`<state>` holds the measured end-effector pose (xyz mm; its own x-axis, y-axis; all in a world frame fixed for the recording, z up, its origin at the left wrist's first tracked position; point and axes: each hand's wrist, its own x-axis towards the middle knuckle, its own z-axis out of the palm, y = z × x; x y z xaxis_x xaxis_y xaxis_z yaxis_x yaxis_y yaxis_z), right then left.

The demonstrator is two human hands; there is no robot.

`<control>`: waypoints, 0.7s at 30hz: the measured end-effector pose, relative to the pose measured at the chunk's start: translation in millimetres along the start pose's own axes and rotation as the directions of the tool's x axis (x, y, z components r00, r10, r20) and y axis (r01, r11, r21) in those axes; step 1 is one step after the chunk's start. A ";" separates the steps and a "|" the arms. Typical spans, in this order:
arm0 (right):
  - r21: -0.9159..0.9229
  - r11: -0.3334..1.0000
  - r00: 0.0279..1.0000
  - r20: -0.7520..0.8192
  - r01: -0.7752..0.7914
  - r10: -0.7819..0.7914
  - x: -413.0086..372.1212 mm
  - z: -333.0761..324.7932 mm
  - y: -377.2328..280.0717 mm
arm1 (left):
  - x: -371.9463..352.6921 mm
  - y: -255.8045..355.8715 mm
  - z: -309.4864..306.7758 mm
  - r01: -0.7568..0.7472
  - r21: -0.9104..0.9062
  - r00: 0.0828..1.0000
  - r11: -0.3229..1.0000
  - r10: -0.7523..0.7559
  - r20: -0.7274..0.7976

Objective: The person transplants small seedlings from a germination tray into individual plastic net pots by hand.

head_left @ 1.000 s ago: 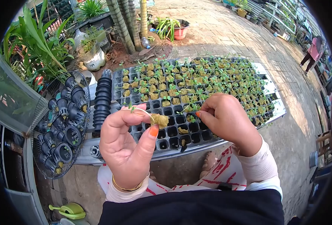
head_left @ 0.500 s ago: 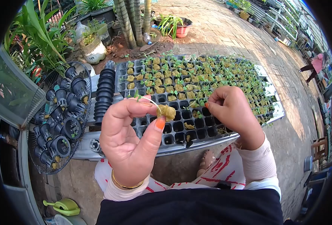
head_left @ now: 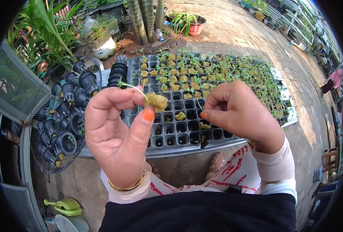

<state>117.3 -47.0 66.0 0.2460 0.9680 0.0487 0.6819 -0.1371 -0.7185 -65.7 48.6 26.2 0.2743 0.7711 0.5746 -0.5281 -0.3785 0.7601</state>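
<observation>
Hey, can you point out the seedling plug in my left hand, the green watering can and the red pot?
Seedling plug (head_left: 157, 101): head view, middle of its yellowish block.
Watering can (head_left: 71, 210): head view, its body.
Red pot (head_left: 196, 29): head view, its outer wall.

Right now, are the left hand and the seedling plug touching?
Touching. The head view shows it: the left hand holds the seedling plug up, its thumb tip against it.

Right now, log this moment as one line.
left hand: pinching seedling plug | right hand: over seedling tray | net cups: in wire basket
</observation>
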 end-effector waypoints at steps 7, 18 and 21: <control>-0.304 0.949 0.972 0.236 0.083 -0.010 26.7 32.8 -22.1 | 0.3 5.5 -6.6 -0.010 0.014 1.000 1.000 0.010 0.019; 0.084 0.990 0.989 -0.101 0.116 -0.108 2.1 13.8 -28.9 | -0.2 -4.4 -9.4 0.054 0.061 0.991 0.997 -0.061 0.117; 0.244 0.954 0.974 -0.186 0.172 -0.128 -14.5 15.5 -29.2 | -2.1 -8.4 -4.1 0.114 0.043 0.979 0.992 -0.120 0.164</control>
<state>83.2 -53.8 75.5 0.2807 0.9215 0.2684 0.5248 0.0869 -0.8468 -65.1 52.2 17.4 0.4635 0.7167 0.5212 -0.4579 -0.3098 0.8333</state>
